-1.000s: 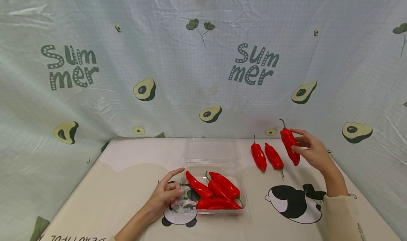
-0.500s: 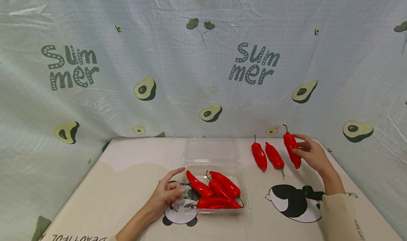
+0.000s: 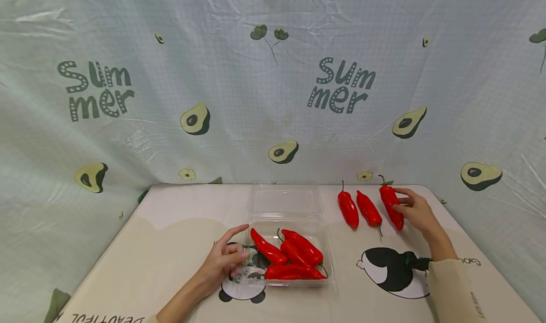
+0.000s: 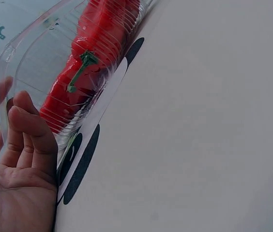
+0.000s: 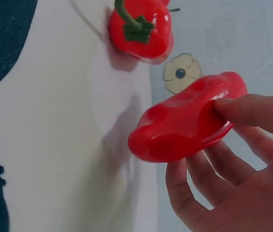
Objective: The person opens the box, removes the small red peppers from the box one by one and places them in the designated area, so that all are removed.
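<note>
In the head view, a clear plastic clamshell box (image 3: 298, 283) stands with its lid (image 3: 283, 202) folded back, several red peppers (image 3: 294, 272) inside. My left hand (image 3: 219, 264) holds the box's left side, its curled fingers (image 4: 32, 123) at the wall in the left wrist view. At the back right, my right hand (image 3: 418, 213) pinches another red pepper (image 3: 391, 207) between thumb and fingers. That pepper (image 5: 185, 121) hangs just over the table in the right wrist view, its shadow beside it. To its left lie two red peppers, one (image 3: 348, 210) stem away, one (image 3: 369, 210) stem towards me.
A pale cloth with panda and face prints covers the table (image 3: 170, 252). Behind and at both sides hangs a printed curtain (image 3: 239, 100) with avocados, meeting the table's back edge close to the peppers.
My right hand has lowered its pepper towards the table, bringing it close to the other two. The left hand and the box have stayed in place.
</note>
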Demonstrator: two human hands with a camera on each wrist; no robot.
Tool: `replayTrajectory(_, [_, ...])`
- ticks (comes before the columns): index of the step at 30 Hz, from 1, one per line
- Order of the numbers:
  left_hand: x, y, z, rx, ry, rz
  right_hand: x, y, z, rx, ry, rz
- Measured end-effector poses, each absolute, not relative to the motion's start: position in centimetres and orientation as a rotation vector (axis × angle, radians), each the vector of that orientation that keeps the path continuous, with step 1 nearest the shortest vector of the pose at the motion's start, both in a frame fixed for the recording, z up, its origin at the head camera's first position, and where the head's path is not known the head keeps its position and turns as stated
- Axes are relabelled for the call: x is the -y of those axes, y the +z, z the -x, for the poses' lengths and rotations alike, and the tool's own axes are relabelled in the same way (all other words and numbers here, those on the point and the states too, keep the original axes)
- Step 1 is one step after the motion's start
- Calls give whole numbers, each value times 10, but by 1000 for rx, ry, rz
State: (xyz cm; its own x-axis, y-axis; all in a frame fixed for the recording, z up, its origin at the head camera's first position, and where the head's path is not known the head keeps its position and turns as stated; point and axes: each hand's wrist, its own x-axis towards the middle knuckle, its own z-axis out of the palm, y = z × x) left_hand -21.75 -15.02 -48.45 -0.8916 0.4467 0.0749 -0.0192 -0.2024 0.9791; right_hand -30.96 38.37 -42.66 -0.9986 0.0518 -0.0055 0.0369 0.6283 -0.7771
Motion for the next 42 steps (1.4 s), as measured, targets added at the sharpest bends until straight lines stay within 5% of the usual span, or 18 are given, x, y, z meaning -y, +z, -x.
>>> replayTrajectory(42, [150,-486,219,-1747,2168,-495,-382,-447,319,2853,1438,282])
